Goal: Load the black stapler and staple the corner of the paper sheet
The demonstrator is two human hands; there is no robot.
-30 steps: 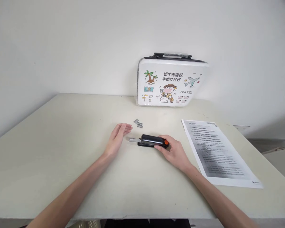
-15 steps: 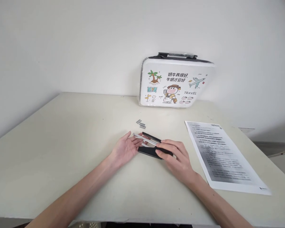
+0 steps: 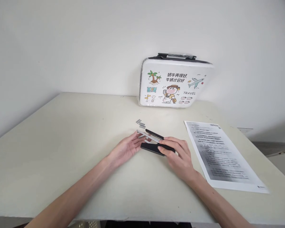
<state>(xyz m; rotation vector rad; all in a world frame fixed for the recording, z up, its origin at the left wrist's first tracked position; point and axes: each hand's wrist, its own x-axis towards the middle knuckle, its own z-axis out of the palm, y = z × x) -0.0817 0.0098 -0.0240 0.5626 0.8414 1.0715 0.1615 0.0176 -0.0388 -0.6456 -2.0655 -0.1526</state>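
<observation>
A black stapler (image 3: 154, 148) with a silver metal magazine is held a little above the table, its top cover and magazine spread apart from the base. My right hand (image 3: 180, 155) grips its rear end, fingers on the upper side and thumb along the base. At the front end, my left hand (image 3: 127, 148) has its thumb against the tip of the magazine and its fingers behind it; the fingertips are partly hidden by the stapler. Just beyond lie several short strips of staples (image 3: 140, 123) on the table.
The pale table (image 3: 49, 164) runs back to a white wall. A white case (image 3: 166, 82) with cartoon prints and a black handle stands upright at the back. To the right lies a printed sheet of paper (image 3: 221, 155).
The stapler and my right hand have shifted slightly right. My left hand's thumb, held out apart before, has come in against the tip of the magazine.
</observation>
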